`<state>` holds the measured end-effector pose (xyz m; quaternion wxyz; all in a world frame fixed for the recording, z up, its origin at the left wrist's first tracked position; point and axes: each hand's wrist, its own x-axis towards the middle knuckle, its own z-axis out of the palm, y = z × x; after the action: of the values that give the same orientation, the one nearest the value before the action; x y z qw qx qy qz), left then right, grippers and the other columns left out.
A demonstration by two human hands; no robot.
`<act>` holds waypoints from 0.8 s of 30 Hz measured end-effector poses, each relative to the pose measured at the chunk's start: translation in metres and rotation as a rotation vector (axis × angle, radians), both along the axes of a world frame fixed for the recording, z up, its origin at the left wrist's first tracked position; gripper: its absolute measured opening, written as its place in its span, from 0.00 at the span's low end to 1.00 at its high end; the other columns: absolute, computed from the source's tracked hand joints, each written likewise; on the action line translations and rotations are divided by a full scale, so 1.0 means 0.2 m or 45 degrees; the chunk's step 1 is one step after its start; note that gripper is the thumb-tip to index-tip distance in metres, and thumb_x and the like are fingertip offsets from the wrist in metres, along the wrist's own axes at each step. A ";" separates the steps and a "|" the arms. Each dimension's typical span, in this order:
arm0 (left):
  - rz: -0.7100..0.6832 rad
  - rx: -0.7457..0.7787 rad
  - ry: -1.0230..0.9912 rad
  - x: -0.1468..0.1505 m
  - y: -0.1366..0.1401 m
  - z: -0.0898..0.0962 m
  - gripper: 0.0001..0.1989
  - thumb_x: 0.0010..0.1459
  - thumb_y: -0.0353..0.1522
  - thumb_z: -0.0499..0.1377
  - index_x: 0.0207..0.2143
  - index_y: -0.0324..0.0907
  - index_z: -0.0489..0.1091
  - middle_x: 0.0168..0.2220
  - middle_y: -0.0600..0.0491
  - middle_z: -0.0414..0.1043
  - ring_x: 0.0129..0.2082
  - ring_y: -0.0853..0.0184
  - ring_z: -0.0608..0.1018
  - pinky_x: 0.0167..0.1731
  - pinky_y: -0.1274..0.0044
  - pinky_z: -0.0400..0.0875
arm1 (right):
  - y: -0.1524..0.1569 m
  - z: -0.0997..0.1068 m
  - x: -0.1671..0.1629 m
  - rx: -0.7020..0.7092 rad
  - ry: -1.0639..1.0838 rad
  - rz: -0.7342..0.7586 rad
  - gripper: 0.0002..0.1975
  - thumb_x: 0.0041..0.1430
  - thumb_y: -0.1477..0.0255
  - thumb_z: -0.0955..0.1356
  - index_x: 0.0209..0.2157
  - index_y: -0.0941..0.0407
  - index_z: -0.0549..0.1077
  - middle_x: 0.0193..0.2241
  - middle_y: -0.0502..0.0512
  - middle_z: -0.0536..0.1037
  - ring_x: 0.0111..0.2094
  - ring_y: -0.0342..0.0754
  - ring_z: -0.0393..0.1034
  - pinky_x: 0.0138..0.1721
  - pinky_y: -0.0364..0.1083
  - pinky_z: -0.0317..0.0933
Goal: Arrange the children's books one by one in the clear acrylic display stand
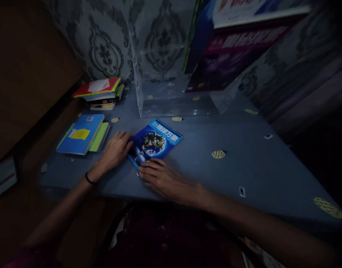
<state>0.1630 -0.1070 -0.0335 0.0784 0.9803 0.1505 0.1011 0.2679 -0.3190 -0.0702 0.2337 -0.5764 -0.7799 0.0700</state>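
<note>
A blue book (pixel 154 143) with a picture of the globe and white lettering lies flat and turned at an angle on the table. My left hand (pixel 117 149), wearing a dark band at the wrist, rests on the table with its fingertips at the book's left edge. Over the near corner of the same book lies my right hand (pixel 162 176), fingers stretched out and slightly apart. Neither hand lifts it. The thumbs are mostly hidden.
To the left, a blue book (pixel 83 136) lies on a green one (pixel 102 137). Behind them is a stack of books topped by a red one (pixel 96 87). A clear acrylic stand (pixel 138 89) holds upright books, including a purple one (pixel 223 56), at the back.
</note>
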 end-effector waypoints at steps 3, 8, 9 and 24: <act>0.054 -0.050 0.014 0.09 0.04 -0.05 0.15 0.67 0.35 0.52 0.53 0.40 0.69 0.48 0.44 0.75 0.49 0.57 0.75 0.50 0.66 0.69 | 0.00 0.01 0.00 -0.005 0.106 -0.034 0.16 0.71 0.71 0.61 0.56 0.56 0.73 0.55 0.57 0.77 0.61 0.50 0.65 0.63 0.57 0.56; 0.068 -0.274 -0.047 0.26 0.05 -0.05 0.16 0.66 0.38 0.53 0.50 0.40 0.71 0.38 0.47 0.78 0.40 0.59 0.78 0.42 0.72 0.68 | -0.01 -0.04 0.04 0.059 0.343 -0.271 0.15 0.70 0.67 0.63 0.52 0.54 0.76 0.57 0.59 0.75 0.62 0.51 0.65 0.63 0.58 0.58; 0.087 -0.343 -0.055 0.29 0.06 -0.05 0.14 0.65 0.39 0.54 0.46 0.40 0.73 0.34 0.48 0.77 0.37 0.59 0.77 0.39 0.73 0.67 | -0.01 -0.05 0.06 0.082 0.341 -0.376 0.16 0.70 0.66 0.63 0.53 0.54 0.75 0.59 0.60 0.73 0.63 0.53 0.63 0.64 0.60 0.58; 0.213 -1.659 -0.281 0.40 -0.02 -0.09 0.22 0.41 0.47 0.68 0.26 0.42 0.66 0.19 0.60 0.66 0.17 0.73 0.67 0.21 0.81 0.64 | 0.10 -0.20 0.49 0.143 0.372 -1.108 0.27 0.66 0.63 0.61 0.62 0.61 0.66 0.69 0.72 0.55 0.70 0.64 0.46 0.66 0.68 0.47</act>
<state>0.2427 -0.1104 -0.0510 0.6617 0.7013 0.2475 0.0950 0.3656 -0.2985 -0.1111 0.3796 -0.8208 -0.4268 0.0036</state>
